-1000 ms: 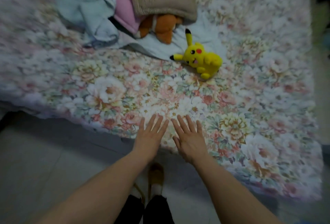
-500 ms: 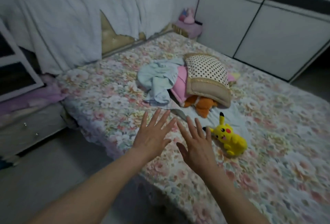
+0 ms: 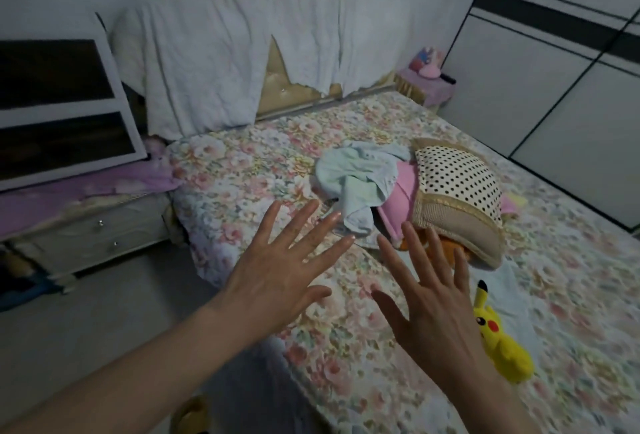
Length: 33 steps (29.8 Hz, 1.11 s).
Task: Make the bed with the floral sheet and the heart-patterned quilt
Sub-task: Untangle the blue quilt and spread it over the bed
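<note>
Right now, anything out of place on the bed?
Yes. A heap sits mid-bed on the floral sheet: crumpled light-blue cloth, pink pillow, dotted cushion tilted over an orange plush. A yellow plush lies apart from it. The left hand and right hand are open, holding nothing.

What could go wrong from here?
1. The yellow plush, polka-dot pillow and light blue cloth lie on the floral sheet; tugging it now would likely drag them or bunch it.
2. The left hand and right hand hover open, gripping nothing.
</note>
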Available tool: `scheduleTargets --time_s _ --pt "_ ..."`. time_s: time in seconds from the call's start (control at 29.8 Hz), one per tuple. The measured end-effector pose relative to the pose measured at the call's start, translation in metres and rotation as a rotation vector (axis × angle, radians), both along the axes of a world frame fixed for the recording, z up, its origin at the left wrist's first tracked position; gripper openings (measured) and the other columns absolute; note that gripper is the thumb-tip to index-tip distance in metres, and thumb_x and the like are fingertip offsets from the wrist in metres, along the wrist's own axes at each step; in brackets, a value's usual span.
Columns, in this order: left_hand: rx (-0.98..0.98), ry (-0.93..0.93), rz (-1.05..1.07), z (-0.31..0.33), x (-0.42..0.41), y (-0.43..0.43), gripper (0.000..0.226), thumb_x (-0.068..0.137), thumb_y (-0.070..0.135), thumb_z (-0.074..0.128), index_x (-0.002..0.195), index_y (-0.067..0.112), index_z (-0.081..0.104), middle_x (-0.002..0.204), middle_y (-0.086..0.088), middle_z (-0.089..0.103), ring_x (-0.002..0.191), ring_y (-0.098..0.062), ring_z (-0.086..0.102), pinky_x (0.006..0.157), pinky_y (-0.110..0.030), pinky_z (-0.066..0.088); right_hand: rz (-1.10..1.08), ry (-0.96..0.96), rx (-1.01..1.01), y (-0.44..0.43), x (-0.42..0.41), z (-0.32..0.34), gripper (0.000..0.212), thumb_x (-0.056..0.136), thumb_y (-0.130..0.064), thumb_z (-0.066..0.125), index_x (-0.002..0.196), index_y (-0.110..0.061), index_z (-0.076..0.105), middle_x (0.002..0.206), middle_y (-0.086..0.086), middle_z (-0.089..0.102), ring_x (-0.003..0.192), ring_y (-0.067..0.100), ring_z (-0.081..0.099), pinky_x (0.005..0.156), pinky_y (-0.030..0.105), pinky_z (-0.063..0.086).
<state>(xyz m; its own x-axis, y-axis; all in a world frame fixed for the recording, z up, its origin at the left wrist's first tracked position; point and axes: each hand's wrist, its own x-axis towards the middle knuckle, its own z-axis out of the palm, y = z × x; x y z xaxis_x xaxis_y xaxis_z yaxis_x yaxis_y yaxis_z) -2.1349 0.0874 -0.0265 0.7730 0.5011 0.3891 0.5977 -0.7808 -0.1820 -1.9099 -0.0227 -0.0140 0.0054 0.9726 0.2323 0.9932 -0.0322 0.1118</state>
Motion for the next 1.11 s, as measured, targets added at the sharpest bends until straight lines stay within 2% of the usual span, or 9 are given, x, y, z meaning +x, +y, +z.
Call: scheduleTargets --time_s 0.2,0.3,0.47,0.5,0.6,0.8,0.91,1.04,1.11 --pt "-0.003 -0.020 0.012 -0.003 -0.039 0.100 0.077 0.088 0.057 0.059 0.154 0.027 0.030 0.161 -0.006 0.024 0.150 -0.033 0.015 0.115 -0.065 0.010 -0.018 -0.017 -0.014 0.101 -0.019 -0.005 0.069 0.095 -0.059 0.032 0.157 -0.035 0.015 0.165 0.001 0.008 0.152 0.028 0.004 0.116 0.062 0.017" --pt "-0.065 0.001 0.022 -0.002 -0.064 0.158 0.077 0.089 0.057 0.059 0.154 0.028 0.029 0.161 -0.007 0.024 0.150 -0.034 0.015 0.115 -0.066 0.011 -0.035 0.023 -0.007 0.153 -0.041 -0.006 0.070 0.094 -0.059 0.031 0.157 -0.035 0.012 0.165 0.000 0.007 0.152 0.029 0.005 0.117 0.062 0.016" --pt "-0.014 0.048 -0.055 -0.003 -0.088 0.248 0.075 0.090 0.056 0.056 0.153 0.028 0.029 0.162 -0.007 0.021 0.150 -0.034 0.014 0.114 -0.067 0.012 -0.056 0.037 0.035 0.228 -0.076 -0.011 0.070 0.095 -0.058 0.033 0.157 -0.033 0.013 0.165 0.002 0.008 0.152 0.030 0.005 0.116 0.062 0.017" --pt "-0.032 0.073 -0.090 -0.003 -0.085 0.282 0.074 0.090 0.056 0.055 0.154 0.029 0.028 0.162 -0.006 0.020 0.150 -0.034 0.013 0.114 -0.067 0.012 -0.092 0.068 0.018 0.253 -0.079 -0.012 0.070 0.095 -0.058 0.033 0.157 -0.033 0.013 0.165 0.002 0.008 0.152 0.030 0.005 0.116 0.062 0.017" --pt "-0.016 0.097 -0.121 -0.004 -0.076 0.313 0.076 0.089 0.057 0.056 0.154 0.029 0.028 0.163 -0.006 0.019 0.150 -0.034 0.012 0.115 -0.066 0.009 -0.093 0.068 0.013 0.281 -0.084 -0.017 0.072 0.095 -0.058 0.036 0.157 -0.033 0.008 0.165 0.002 0.006 0.152 0.031 0.005 0.116 0.062 0.017" --pt "0.029 0.097 -0.228 -0.007 -0.027 0.415 0.075 0.090 0.054 0.057 0.154 0.028 0.028 0.161 -0.007 0.022 0.150 -0.035 0.014 0.115 -0.067 0.012 -0.115 0.098 0.010 0.370 -0.061 -0.030 0.078 0.096 -0.053 0.053 0.157 -0.032 0.010 0.165 0.001 0.007 0.152 0.029 0.003 0.116 0.062 0.018" --pt "0.026 0.116 -0.235 -0.008 -0.004 0.459 0.071 0.091 0.051 0.059 0.152 0.026 0.034 0.161 -0.009 0.025 0.149 -0.036 0.018 0.113 -0.068 0.016 -0.103 0.117 -0.011 0.414 -0.046 -0.034 0.076 0.097 -0.054 0.049 0.157 -0.033 0.008 0.165 0.000 0.007 0.152 0.028 0.001 0.116 0.062 0.018" --pt "0.026 0.143 -0.294 -0.014 0.026 0.527 0.064 0.093 0.052 0.036 0.152 0.026 0.033 0.160 -0.009 0.027 0.148 -0.036 0.020 0.114 -0.067 0.014 -0.108 0.143 -0.059 0.476 -0.028 -0.039 0.078 0.096 -0.053 0.051 0.157 -0.034 0.007 0.166 0.000 0.004 0.152 0.029 -0.001 0.118 0.060 0.011" --pt "0.012 0.130 -0.316 -0.022 0.042 0.555 0.063 0.091 0.049 0.034 0.149 0.024 0.040 0.157 -0.011 0.033 0.146 -0.038 0.026 0.113 -0.067 0.015 -0.150 0.173 -0.064 0.502 -0.022 -0.046 0.077 0.095 -0.050 0.053 0.157 -0.034 0.009 0.166 0.000 0.003 0.152 0.029 -0.002 0.119 0.060 0.008"
